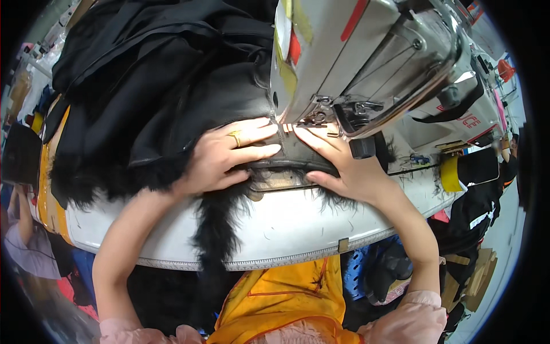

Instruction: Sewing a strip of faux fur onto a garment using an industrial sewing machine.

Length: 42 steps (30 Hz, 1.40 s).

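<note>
A black garment (172, 86) with a smooth face and a furry edge is spread under a sewing machine (366, 63). My left hand (229, 152), a ring on one finger, lies on it with fingers stretched toward a seam just left of the lit needle area. On the other side, my right hand (338, 163) rests flat, its fingertips close to the presser foot (312, 123). Both hands press the cloth and grip nothing. A strip of black fur (217, 229) hangs over the table's front edge below my left hand.
The white sewing table (292, 223) has a measuring tape along its front edge. A dark phone-like slab (480, 166) stands by a yellow tape roll (451, 174) at right. Wooden boards (481, 278) lie lower right. Another person's arm (23, 218) shows at far left.
</note>
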Available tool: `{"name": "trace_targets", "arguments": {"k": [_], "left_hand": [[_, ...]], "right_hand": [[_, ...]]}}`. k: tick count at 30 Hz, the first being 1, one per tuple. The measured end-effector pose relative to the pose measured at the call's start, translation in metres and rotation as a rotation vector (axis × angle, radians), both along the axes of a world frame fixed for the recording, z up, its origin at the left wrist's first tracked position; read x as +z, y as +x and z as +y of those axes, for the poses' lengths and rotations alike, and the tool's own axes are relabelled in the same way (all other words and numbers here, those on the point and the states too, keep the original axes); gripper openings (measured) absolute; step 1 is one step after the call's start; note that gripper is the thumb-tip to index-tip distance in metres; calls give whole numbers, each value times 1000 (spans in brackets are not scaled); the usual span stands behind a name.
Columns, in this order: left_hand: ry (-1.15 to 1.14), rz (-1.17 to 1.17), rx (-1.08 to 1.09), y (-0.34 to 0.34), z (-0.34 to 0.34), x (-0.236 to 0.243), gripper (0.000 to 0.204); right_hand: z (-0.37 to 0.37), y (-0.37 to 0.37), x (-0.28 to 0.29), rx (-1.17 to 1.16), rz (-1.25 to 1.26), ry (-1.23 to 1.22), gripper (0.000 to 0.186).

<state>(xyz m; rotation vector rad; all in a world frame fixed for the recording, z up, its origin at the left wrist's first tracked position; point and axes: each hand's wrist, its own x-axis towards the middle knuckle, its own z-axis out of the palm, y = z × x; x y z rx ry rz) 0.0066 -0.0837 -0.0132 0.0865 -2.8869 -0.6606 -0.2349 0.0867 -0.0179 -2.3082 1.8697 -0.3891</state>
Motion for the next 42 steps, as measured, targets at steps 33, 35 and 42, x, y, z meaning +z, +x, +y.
{"name": "trace_targets", "arguments": {"k": [33,35,42], "left_hand": [[-99,143,184,-3,27,-16,44],[71,172,163,-14,13,-27,43],[-346,182,131,-8,14,-28,46]], "right_hand": [[-16,-13,-14,32,-78,-114,36],[-16,-18,-14,-63,-54,-90,43],[-13,-29,-20,-129,43,-190,56]]}}
